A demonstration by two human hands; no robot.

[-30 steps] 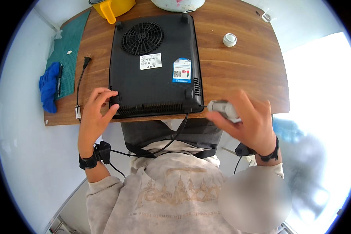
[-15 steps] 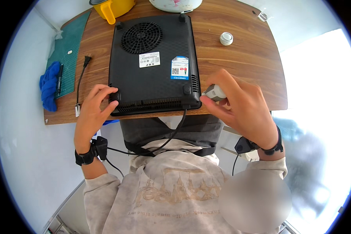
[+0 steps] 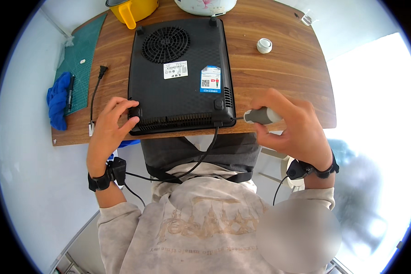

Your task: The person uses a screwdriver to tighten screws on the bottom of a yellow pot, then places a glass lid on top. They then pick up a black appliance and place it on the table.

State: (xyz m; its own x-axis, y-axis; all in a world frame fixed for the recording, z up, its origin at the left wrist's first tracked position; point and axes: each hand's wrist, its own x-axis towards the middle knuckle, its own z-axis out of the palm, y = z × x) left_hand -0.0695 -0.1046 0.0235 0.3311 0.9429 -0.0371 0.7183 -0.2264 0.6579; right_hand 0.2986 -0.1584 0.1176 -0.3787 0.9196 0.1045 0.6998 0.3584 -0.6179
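Observation:
A black induction cooker (image 3: 178, 98) lies bottom side up on the table, its round fan grille facing upward. My left hand (image 3: 108, 130) grips its near left corner, with thumb and fingers around a small black foot. In my right hand (image 3: 297, 130) is a screwdriver (image 3: 265, 116) with a grey and white handle, held almost level. Its thin dark shaft points left to the cooker's near right corner. Whether the tip sits in a screw is too small to tell.
A white round cap (image 3: 264, 45) stands on the wooden table (image 3: 287, 77). A yellow pot (image 3: 144, 9) and a white container (image 3: 205, 6) are at the back. At left are a green cutting mat (image 3: 80, 50), a blue cloth (image 3: 58, 100), a pen (image 3: 70, 91) and a plug (image 3: 103, 69).
My right hand has shifted right, away from the cooker's corner. More of the screwdriver's handle and its shaft now show. My left hand stays in place.

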